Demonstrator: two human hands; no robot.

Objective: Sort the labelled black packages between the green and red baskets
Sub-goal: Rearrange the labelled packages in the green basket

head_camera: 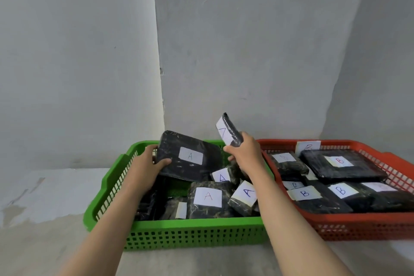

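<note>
A green basket [192, 234] stands left of a red basket [358, 227]. Black wrapped packages with white labels fill both: those in the green one read A, those in the red one read B. My left hand [147, 163] grips the left edge of a large flat package labelled A [190, 157], tilted up over the back of the green basket. My right hand [245, 149] holds a small package labelled A [228, 131] upright above the green basket's right side.
Both baskets sit on a pale concrete surface [44, 197] against a grey wall with a vertical corner edge [160, 69]. Bare surface lies left of the green basket. The red basket runs out of view at the right.
</note>
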